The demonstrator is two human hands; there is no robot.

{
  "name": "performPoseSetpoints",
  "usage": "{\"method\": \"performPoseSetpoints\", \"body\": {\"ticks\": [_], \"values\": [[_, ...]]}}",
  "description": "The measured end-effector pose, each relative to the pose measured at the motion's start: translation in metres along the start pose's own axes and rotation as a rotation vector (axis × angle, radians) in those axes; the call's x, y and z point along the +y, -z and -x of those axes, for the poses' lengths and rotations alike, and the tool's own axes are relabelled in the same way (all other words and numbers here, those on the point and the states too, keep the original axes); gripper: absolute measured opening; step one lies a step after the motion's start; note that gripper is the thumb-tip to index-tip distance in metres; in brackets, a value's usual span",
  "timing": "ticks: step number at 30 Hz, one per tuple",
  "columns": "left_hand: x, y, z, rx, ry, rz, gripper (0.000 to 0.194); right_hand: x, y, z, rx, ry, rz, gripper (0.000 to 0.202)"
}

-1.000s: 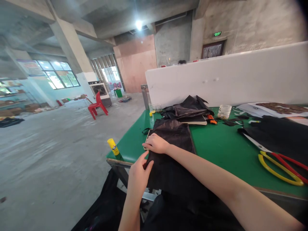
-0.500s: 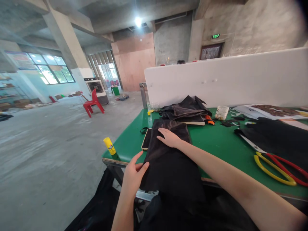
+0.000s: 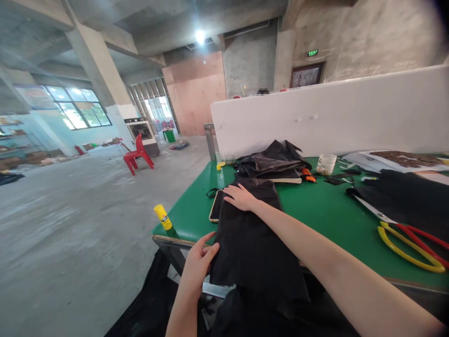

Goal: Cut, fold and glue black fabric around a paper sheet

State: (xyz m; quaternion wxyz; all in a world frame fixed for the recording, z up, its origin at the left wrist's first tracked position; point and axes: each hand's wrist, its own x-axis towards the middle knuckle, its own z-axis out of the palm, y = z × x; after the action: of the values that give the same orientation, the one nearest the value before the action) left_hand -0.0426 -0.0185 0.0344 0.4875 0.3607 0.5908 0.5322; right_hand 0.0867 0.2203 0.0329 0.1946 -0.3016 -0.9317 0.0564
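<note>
A piece of black fabric (image 3: 252, 238) lies over the front of the green table (image 3: 315, 201), its near end hanging past the edge. My right hand (image 3: 240, 196) rests flat on its upper part, fingers stretched toward the left. At the left border of the fabric, my left hand (image 3: 201, 257) holds the edge, with the thumb on top and the other fingers partly hidden. A phone (image 3: 216, 206) sits beside the fabric, partly covered by it and close to my right fingertips.
A yellow glue stick (image 3: 163, 217) stands at the table's left corner. Large scissors (image 3: 410, 243) with red and yellow handles lie on the right by more black fabric (image 3: 407, 196). Folded black pieces (image 3: 270, 161) and a clear cup (image 3: 326, 164) sit behind, before a white partition (image 3: 329, 112).
My right hand has slid slightly left on the fabric, toward the phone. My left thumb and fingers have closed in on the fabric's edge. The view has shifted a little.
</note>
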Motion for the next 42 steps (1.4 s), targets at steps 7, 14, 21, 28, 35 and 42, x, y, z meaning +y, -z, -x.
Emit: {"method": "performPoseSetpoints", "body": {"ticks": [7, 14, 21, 28, 35, 42], "values": [[0.005, 0.001, -0.003, -0.030, 0.052, 0.036, 0.071, 0.002, 0.005, -0.023, 0.092, 0.113, -0.022, 0.032], [0.025, 0.003, -0.001, -0.004, -0.206, -0.363, 0.052, -0.004, 0.013, -0.036, 0.168, 0.222, -0.001, 0.037], [0.045, -0.009, 0.011, 0.072, -0.368, -0.568, 0.040, -0.010, 0.032, -0.047, 0.177, 0.244, 0.009, 0.043], [0.053, -0.013, 0.012, 0.048, -0.386, -0.485, 0.042, -0.005, 0.041, -0.051, 0.115, 0.135, 0.060, 0.068], [0.034, -0.004, 0.001, -0.087, -0.134, -0.108, 0.053, -0.010, 0.041, -0.055, 0.021, 0.104, 0.151, 0.072], [0.017, 0.005, -0.005, -0.157, 0.075, 0.073, 0.045, -0.016, 0.020, -0.058, -0.054, 0.126, 0.242, 0.067]]}}
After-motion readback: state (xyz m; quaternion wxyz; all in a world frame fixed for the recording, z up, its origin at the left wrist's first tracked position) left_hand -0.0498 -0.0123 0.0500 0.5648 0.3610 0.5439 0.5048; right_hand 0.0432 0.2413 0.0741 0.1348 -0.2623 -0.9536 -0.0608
